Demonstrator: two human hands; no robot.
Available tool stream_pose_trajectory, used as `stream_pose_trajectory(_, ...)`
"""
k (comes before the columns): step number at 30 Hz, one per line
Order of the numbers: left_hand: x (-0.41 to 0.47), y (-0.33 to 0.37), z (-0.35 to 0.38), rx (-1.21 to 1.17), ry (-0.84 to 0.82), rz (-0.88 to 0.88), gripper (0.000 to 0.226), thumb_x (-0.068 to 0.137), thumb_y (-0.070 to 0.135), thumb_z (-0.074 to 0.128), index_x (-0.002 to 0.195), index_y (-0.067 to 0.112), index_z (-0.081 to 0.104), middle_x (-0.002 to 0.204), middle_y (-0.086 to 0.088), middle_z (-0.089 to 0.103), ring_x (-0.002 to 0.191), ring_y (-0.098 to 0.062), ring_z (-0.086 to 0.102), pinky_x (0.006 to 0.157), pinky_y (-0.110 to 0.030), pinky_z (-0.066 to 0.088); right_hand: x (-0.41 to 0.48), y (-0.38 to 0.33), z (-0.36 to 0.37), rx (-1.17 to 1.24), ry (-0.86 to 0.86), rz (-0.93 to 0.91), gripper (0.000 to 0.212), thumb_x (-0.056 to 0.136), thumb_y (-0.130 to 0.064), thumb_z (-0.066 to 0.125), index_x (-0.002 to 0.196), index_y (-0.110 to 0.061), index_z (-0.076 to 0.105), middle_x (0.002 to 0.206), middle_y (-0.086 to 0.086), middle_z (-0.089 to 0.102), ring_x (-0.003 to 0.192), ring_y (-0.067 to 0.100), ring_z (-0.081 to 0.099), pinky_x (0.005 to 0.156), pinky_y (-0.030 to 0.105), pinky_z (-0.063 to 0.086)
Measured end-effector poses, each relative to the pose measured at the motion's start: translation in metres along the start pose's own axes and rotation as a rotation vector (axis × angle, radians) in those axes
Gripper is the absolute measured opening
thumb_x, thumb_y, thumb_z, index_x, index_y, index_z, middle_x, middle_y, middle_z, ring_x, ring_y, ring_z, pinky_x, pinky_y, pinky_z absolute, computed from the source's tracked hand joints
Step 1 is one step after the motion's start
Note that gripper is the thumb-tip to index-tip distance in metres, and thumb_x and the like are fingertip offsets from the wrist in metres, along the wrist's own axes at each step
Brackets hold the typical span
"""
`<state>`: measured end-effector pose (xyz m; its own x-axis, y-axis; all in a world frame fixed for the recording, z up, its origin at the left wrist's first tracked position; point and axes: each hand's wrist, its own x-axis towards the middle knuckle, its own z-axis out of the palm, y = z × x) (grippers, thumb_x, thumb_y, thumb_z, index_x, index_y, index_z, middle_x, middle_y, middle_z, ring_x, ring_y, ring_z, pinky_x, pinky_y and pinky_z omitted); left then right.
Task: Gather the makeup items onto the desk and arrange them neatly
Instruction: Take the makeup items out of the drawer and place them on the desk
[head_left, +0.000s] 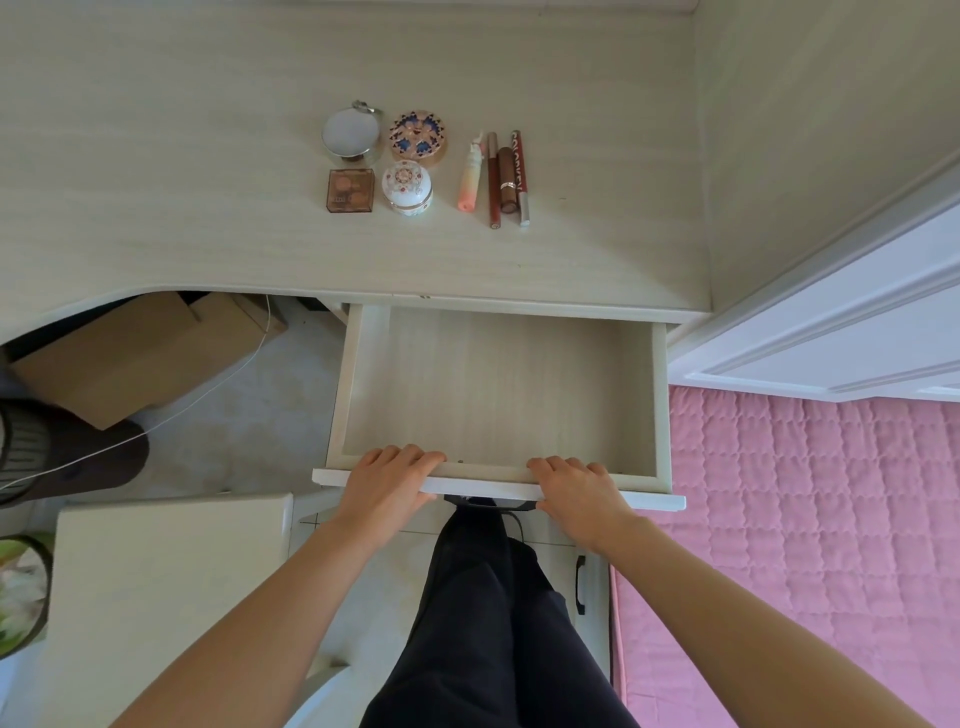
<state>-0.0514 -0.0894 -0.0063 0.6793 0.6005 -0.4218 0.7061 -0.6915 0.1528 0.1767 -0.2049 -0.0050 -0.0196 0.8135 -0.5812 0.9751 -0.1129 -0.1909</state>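
On the desk (208, 218) lie a round silver compact (349, 131), a patterned round compact (418, 137), a square brown palette (350, 190) and a white domed jar (408, 188) in a two-by-two block. To their right lie a peach tube (469, 179) and three slim sticks (509, 179) side by side. Below the desk top a drawer (498, 400) stands pulled out with nothing inside. My left hand (389, 480) and my right hand (576, 493) grip its front edge (483, 486), fingers curled over the top.
A pink quilted bed (810, 530) lies to the right, beside a white door panel (831, 332). A cardboard box (130, 358) and a white cable sit under the desk at left. A pale stool top (156, 582) is at lower left. My dark trousers (488, 623) show below the drawer.
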Motion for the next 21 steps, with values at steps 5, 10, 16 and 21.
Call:
stream_pose_trajectory(5,0.021,-0.006,-0.011,0.011,0.002,0.003,0.043,0.089,0.037,0.061,0.131,0.028,0.052,0.118,0.006,0.061,0.105,-0.021,0.058,0.094,-0.031,0.041,0.016,0.009,-0.015,0.006,0.008,0.005,0.041,0.095,-0.024,0.053,0.132,-0.017,0.037,0.123,0.003,0.054,0.107,0.025,0.054,0.093,0.04,0.044)
stream_pose_trajectory(10,0.042,-0.011,-0.021,0.024,0.015,0.005,0.043,0.087,0.037,0.063,0.128,0.028,0.053,0.115,0.006,0.062,0.102,-0.021,0.059,0.092,-0.031,0.042,0.033,0.021,-0.027,0.006,0.014,0.013,0.042,0.095,-0.029,0.052,0.132,-0.017,0.037,0.124,0.002,0.054,0.109,0.025,0.053,0.094,0.041,0.043)
stream_pose_trajectory(16,0.061,-0.016,-0.032,0.018,0.028,0.005,0.043,0.087,0.037,0.065,0.127,0.027,0.055,0.113,0.005,0.064,0.102,-0.022,0.06,0.092,-0.033,0.044,0.05,0.03,-0.037,0.018,0.031,0.026,0.044,0.094,-0.027,0.054,0.134,-0.019,0.036,0.126,0.001,0.053,0.111,0.024,0.053,0.094,0.04,0.042)
stream_pose_trajectory(21,0.076,-0.02,-0.039,0.01,0.061,0.003,0.043,0.086,0.034,0.067,0.127,0.026,0.056,0.113,0.004,0.065,0.102,-0.022,0.06,0.093,-0.034,0.044,0.06,0.037,-0.042,0.02,0.08,0.049,0.045,0.095,-0.032,0.052,0.135,-0.021,0.035,0.129,0.0,0.053,0.114,0.024,0.052,0.096,0.039,0.039)
